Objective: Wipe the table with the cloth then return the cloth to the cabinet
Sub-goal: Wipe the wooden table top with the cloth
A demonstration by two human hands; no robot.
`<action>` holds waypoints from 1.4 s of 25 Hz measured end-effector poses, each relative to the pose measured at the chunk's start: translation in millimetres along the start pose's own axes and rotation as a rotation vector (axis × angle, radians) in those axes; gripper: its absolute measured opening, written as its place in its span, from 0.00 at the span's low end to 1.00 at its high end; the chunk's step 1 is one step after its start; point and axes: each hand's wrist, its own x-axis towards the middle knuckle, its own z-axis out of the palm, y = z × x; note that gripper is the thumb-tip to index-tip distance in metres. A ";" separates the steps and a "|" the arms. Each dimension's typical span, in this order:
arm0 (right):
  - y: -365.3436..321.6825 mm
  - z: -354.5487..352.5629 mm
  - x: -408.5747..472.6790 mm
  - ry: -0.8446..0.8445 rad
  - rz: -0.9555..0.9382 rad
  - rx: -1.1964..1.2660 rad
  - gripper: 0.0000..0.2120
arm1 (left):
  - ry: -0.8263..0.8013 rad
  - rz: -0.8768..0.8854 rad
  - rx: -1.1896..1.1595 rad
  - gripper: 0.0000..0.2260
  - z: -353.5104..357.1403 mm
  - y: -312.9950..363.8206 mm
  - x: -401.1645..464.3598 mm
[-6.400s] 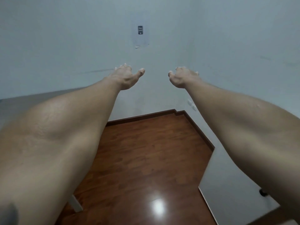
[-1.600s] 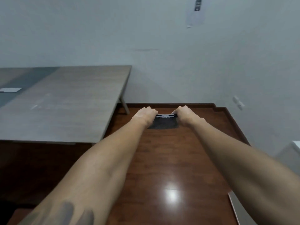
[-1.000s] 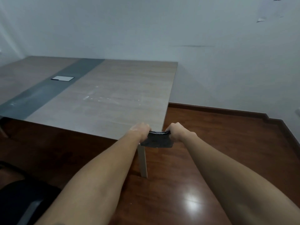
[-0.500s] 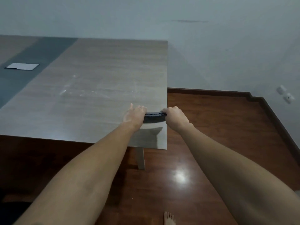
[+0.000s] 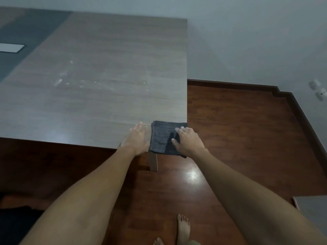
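The dark folded cloth [image 5: 163,137] is lying on the near right corner of the desk [image 5: 99,82], its near edge hanging a little over the rim. It is being pressed by the right hand [image 5: 188,143], whose grip is open with fingers flat on the fabric. The left hand [image 5: 137,138] is being held open, flat on the desk just beside the cloth.

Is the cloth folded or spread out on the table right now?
Folded. The dark cloth lies as a compact rectangle at the table corner, with a layered fold edge showing, under the flat right hand.
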 end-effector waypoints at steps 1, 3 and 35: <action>-8.2 9.1 2.7 0.042 0.006 0.017 0.30 | 0.042 -0.029 -0.029 0.31 6.5 -4.1 1.8; -23.3 30.7 12.5 0.063 0.006 0.044 0.31 | 0.111 -0.075 -0.068 0.30 19.1 -12.5 6.2; 51.8 -77.0 494.4 0.205 0.311 -0.077 0.34 | 0.322 -0.042 0.052 0.38 -116.3 -169.2 433.9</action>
